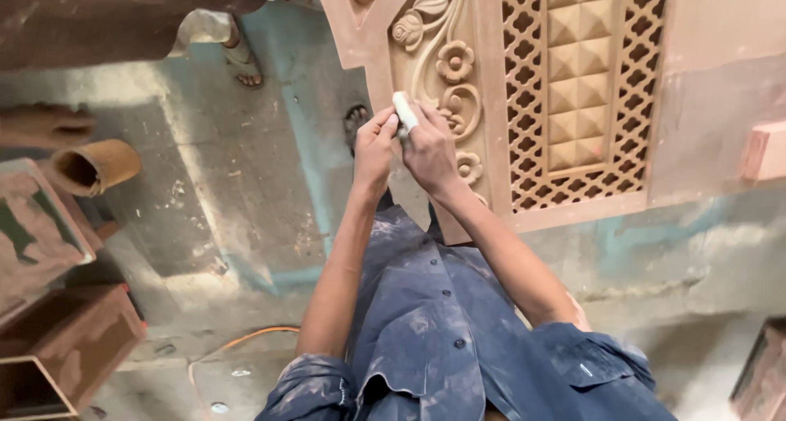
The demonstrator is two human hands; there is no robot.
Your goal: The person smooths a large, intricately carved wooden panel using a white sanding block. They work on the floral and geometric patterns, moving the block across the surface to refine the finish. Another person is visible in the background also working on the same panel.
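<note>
A large carved pink stone panel [573, 85] lies before me, with floral relief on its left border and lattice and pyramid studs in the middle. Both hands meet at the flower carving [455, 62]. My left hand [374, 147] and my right hand [429, 149] together grip a small white stick-shaped tool [404, 112], its tip pressed against the carved scroll. My dusty blue shirt [442, 323] fills the lower middle.
Another person's sandalled foot [244, 61] stands at the upper left. A clay-coloured pipe piece [94, 165] and brown stone blocks [65, 347] lie at the left. An orange cable [246, 339] runs over the dusty concrete floor. More stone sits at the right edge [765, 151].
</note>
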